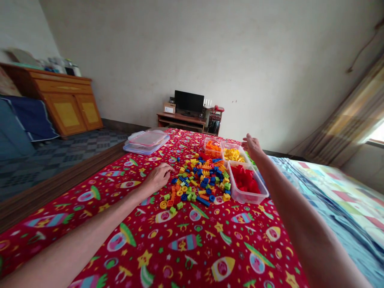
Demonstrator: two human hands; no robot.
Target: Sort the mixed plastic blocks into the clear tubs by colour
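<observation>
A loose pile of toy building bricks in yellow, blue, green, orange and red lies on the red patterned cloth. My left hand rests at the pile's left edge, its fingers loosely bent and apart, with no brick visible in them. Over on the right, my right hand reaches past the boxes with its fingers spread, above some green bricks partly hidden by the arm. Clear plastic boxes hold sorted bricks: red bricks nearest, yellow bricks behind them, and orange bricks at the far left.
Stacked plastic lids lie on the cloth's far left. A bed with blue and chequered covers adjoins on the right. Against the back wall stands a desk with a monitor. A wooden cabinet is at the left.
</observation>
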